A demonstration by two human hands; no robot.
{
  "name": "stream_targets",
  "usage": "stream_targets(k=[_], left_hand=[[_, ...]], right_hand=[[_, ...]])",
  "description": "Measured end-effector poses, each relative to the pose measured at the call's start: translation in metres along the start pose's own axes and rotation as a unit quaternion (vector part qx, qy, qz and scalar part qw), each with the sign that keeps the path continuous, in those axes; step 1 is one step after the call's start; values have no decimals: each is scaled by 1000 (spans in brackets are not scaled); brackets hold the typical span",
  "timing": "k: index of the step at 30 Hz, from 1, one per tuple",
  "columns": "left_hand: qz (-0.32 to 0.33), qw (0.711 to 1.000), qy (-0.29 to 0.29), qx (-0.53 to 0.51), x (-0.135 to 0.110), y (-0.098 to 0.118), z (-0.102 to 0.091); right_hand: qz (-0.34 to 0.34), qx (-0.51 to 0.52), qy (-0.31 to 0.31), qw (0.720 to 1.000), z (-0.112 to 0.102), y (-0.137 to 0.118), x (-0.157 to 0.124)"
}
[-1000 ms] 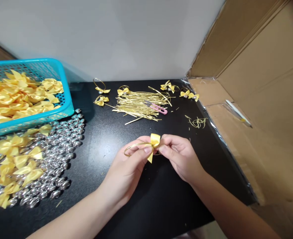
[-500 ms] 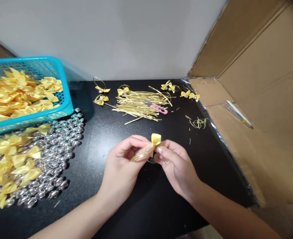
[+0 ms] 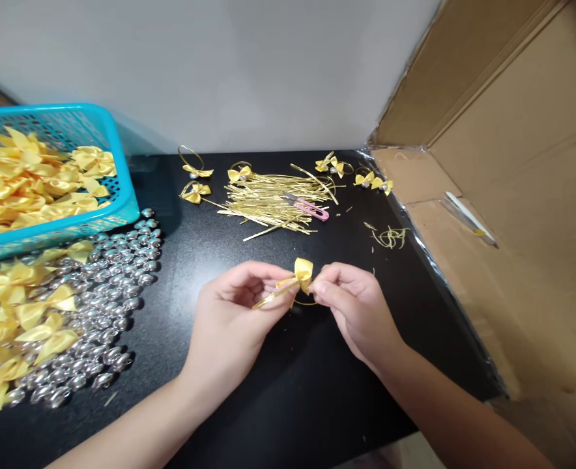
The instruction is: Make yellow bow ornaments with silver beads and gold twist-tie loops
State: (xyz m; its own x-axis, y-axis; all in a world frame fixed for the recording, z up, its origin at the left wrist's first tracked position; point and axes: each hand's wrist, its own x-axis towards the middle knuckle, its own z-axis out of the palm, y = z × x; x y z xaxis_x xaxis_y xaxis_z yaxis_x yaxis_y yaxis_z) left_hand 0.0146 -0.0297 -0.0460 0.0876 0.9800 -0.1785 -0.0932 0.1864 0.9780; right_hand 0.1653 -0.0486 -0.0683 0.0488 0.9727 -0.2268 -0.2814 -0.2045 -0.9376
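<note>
My left hand [image 3: 232, 326] is closed in a pinch on a yellow satin ribbon bow [image 3: 303, 268], held above the table in front of me. Gold twist tie [image 3: 271, 299] runs out of the bow across my left thumb. To the right of the bow, my right hand [image 3: 359, 309] is closed, thumb against fingers. A thin curve of the gold tie passes below the bow to these fingertips, which pinch its end. The fingers partly cover the knot of the bow.
A blue basket [image 3: 122, 153] of yellow bows stands at left, with silver beads [image 3: 122, 286] and loose bows before it. Gold twist ties [image 3: 273, 205] lie at the back under pink-handled snips [image 3: 312, 210]. Bead-and-bow pieces [image 3: 197, 192], tie scraps [image 3: 390, 236] and a white pen-like tool [image 3: 471, 220] lie around.
My right hand has moved slightly right, away from the bow, drawing the tie's end out. The bow has turned a little in my left hand. The camera view has shifted slightly.
</note>
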Motion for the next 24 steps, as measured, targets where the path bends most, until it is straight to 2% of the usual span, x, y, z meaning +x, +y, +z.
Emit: stream_targets(k=[9,18,24], left_hand=[[48,999,-14,6,-1,-2,-1],[25,1000,-11,3,1,0,1],[5,1000,-13,-16,1,-3,-1]], right_hand=[[12,-1,8,1000,3,-2,0],[16,2,6,1000,2,-3,1],[16,-24,-26,999,-2,-7,3]])
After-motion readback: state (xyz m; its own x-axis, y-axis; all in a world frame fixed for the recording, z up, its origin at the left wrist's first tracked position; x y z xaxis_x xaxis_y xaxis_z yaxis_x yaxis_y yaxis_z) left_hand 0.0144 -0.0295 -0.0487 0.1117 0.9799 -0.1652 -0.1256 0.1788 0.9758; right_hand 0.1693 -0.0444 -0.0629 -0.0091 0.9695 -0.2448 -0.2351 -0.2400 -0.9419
